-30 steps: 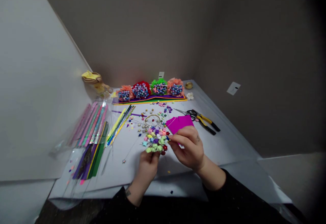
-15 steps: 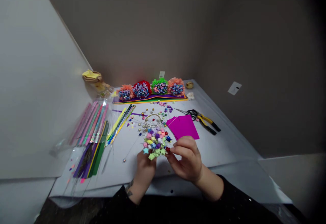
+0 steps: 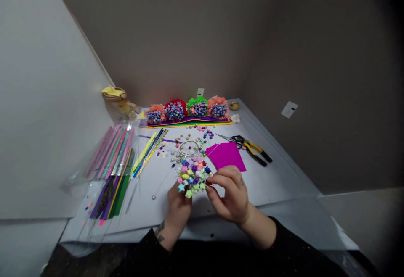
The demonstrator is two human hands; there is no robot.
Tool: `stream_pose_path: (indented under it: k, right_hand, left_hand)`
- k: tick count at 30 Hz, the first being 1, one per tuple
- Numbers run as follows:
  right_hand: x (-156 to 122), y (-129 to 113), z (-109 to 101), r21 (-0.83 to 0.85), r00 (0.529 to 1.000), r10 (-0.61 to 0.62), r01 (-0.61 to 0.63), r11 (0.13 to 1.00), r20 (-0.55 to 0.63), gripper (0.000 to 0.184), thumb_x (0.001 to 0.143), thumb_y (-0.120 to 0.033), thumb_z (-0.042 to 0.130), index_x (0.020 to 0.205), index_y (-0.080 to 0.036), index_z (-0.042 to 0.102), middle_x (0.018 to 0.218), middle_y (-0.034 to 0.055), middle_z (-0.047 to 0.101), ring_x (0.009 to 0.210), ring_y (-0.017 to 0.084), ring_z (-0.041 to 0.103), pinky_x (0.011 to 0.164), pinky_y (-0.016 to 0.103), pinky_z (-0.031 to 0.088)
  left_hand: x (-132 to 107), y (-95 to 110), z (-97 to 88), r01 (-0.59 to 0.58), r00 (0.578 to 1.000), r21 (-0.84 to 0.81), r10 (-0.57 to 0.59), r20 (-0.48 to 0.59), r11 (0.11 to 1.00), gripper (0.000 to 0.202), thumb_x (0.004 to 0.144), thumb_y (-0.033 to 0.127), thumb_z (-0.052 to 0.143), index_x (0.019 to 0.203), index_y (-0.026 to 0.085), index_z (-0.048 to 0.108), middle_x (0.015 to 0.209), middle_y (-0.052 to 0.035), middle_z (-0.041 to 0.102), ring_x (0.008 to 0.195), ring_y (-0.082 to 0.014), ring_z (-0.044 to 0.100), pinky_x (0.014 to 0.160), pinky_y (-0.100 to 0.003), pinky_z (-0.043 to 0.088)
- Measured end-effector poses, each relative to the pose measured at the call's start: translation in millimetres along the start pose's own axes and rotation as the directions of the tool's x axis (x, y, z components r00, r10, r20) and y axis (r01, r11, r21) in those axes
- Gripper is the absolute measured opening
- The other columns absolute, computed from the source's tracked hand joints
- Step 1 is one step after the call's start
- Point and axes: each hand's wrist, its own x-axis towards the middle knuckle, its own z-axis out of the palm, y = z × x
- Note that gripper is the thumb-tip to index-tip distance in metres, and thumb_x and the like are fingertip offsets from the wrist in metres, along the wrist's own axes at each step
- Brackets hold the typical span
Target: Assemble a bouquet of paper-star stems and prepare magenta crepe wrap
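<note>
Left hand (image 3: pixel 179 207) clamped under a bunch of folded paper stars (image 3: pixel 192 175), held just above the table (image 3: pixel 268 193). Right hand (image 3: pixel 230 195) pinched at the bunch's right edge, working one star; needs a firm pinch there.

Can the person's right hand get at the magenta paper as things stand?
Probably yes. The right hand sits just below the magenta paper, and nothing seems to lie between them. It is at the cluster of paper stars, though, so it would likely have to leave that first.
</note>
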Motion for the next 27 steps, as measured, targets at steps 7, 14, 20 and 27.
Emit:
stream_pose_path:
  k: [7,14,20,27]
  right_hand:
    - [2.7,0.7,-2.2,0.043,1.000,0.024,-0.025,0.999,0.011,0.018,0.077,-0.012,0.057,0.094,-0.019,0.057,0.081,0.0037,0.056,0.074,0.018,0.053,0.067,0.035,0.044]
    - [2.4,1.0,-2.9,0.077,1.000,0.029,-0.028,0.997,-0.004,0.019,0.077,-0.010,0.057,0.094,-0.019,0.058,0.080,0.0035,0.057,0.073,0.017,0.053,0.067,0.035,0.044]
    - [-2.9,4.3,-0.2,0.119,0.996,0.089,-0.089,0.989,-0.001,0.019,0.077,-0.011,0.056,0.093,-0.020,0.059,0.081,0.0031,0.057,0.075,0.017,0.054,0.068,0.035,0.045]
    - [-9.7,9.0,5.7,0.205,0.984,0.153,-0.132,0.970,-0.093,0.019,0.075,-0.011,0.060,0.090,-0.021,0.055,0.079,0.0016,0.056,0.073,0.017,0.053,0.066,0.035,0.044]
  left_hand:
    - [-0.5,0.6,0.0,0.017,1.000,0.022,-0.018,0.009,1.000,0.023,0.081,0.019,0.048,0.093,0.019,0.068,0.086,-0.0078,0.072,0.082,-0.0220,0.066,0.076,-0.033,0.052]
    - [-4.1,-7.3,3.0,0.053,0.998,0.014,-0.054,0.023,0.998,0.021,0.078,0.021,0.051,0.090,0.019,0.069,0.085,-0.0087,0.072,0.083,-0.0228,0.066,0.075,-0.033,0.053]
    - [-4.1,-8.2,4.1,0.026,1.000,-0.038,-0.026,0.009,0.999,0.023,0.081,0.022,0.049,0.092,0.020,0.068,0.087,-0.0071,0.073,0.084,-0.0216,0.067,0.078,-0.033,0.053]
    - [-4.6,-7.4,2.9,0.049,0.998,-0.096,-0.046,0.032,0.994,0.022,0.081,0.024,0.052,0.097,0.020,0.067,0.088,-0.0080,0.072,0.083,-0.0226,0.067,0.077,-0.034,0.054]
